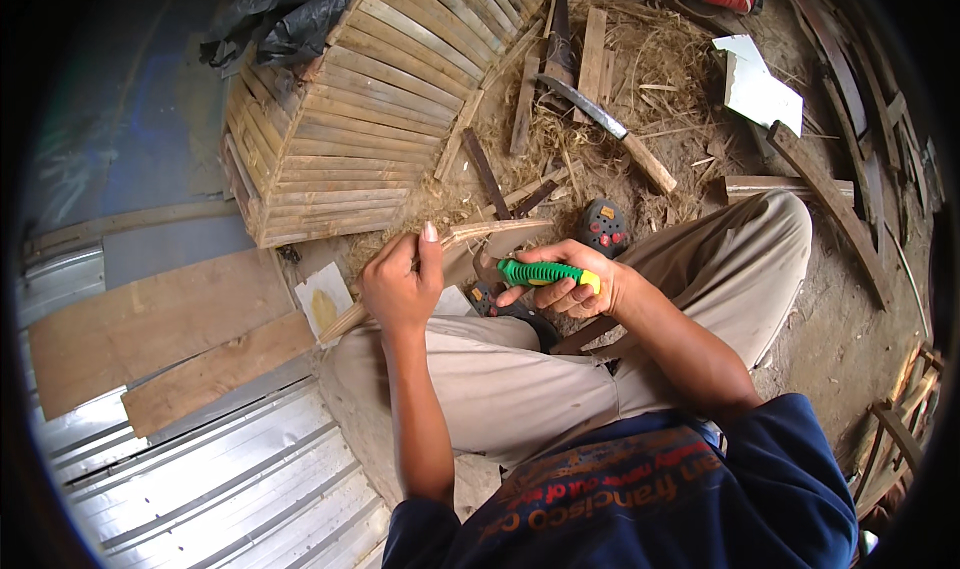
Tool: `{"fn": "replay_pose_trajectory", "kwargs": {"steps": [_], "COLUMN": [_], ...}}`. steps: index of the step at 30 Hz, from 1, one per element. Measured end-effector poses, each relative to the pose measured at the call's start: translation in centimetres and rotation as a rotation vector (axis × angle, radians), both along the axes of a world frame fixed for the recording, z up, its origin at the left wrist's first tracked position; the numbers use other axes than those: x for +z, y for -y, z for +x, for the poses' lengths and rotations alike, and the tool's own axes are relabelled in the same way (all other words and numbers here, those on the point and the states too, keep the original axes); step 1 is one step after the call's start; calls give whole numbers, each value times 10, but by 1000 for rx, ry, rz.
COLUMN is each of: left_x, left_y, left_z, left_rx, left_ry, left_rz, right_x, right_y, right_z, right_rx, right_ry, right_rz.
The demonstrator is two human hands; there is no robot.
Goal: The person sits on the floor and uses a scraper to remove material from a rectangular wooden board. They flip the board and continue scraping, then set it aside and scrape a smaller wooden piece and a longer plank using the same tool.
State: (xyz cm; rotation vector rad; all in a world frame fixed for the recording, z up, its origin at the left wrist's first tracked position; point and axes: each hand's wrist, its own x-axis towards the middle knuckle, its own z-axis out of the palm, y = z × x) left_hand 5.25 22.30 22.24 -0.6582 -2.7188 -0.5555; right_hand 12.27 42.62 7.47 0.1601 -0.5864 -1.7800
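Observation:
My left hand [402, 281] is closed around a thin strip of split bamboo or wood [500, 227], thumb pointing up. The strip runs from beside my left knee, through the fist, to a far end right of it. In my right hand [575, 279] is a hand tool with a ribbed green-and-yellow handle [545, 272]. A short curved metal part shows at its front, close to the strip; I cannot make out its exact kind. Both hands are above my lap, between my bent knees.
A curved slatted bamboo piece [370, 119] stands at the far left. Ahead lies a large knife with a wooden handle [648, 164], among shavings and wood scraps. Dark clogs [605, 227] are on my feet. Boards [170, 309] and corrugated metal sheet [230, 499] lie left; long planks [835, 219] lie right.

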Motion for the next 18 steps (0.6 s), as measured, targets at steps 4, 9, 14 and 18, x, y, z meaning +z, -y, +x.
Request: {"fn": "replay_pose_trajectory", "kwargs": {"steps": [4, 9, 14, 18], "left_x": [-2, -1, 2, 3], "left_y": [1, 1, 0, -1], "left_z": [-2, -3, -4, -4], "left_rx": [7, 3, -4, 0], "left_ry": [-26, -21, -5, 2], "left_rz": [24, 23, -16, -20], "right_x": [9, 38, 63, 73], "right_y": [-7, -24, -27, -21], "right_z": [-4, -7, -9, -1], "right_rx": [-24, -30, -40, -159], "right_ry": [-114, -124, -233, -363], "right_rz": [90, 203, 589, 789]}}
